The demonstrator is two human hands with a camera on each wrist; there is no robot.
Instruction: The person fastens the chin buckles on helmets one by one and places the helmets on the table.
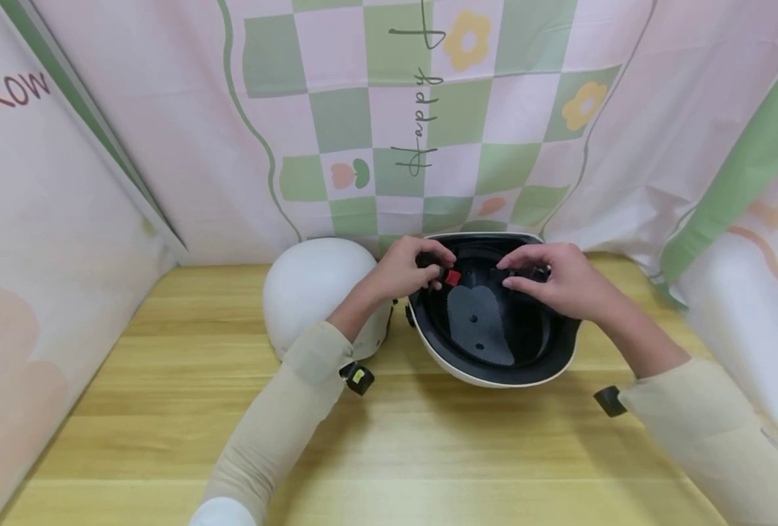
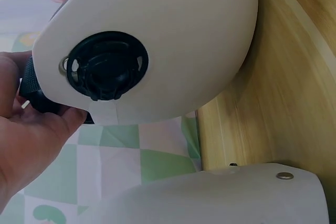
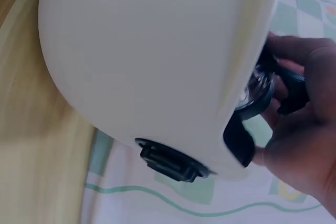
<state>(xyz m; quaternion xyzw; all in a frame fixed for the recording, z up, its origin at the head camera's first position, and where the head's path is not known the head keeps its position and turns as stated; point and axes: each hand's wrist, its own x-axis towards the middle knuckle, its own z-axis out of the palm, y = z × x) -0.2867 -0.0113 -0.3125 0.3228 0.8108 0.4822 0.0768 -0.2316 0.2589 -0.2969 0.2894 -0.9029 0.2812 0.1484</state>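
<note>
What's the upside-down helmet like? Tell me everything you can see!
The helmet has a smooth, cream-white shell that looks like plastic, a black lining with a grey patch, and black fittings outside. It sits tilted, opening up, on the wooden table, beside another white helmet. The left hand holds its red-ended black clip; the right hand grips a black piece opposite.

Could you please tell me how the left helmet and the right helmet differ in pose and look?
The left helmet rests dome up, while the right helmet has its opening facing the head camera. The left helmet shows mostly its outer shell; the right helmet shows mostly its black interior. Both have pale shells.
</note>
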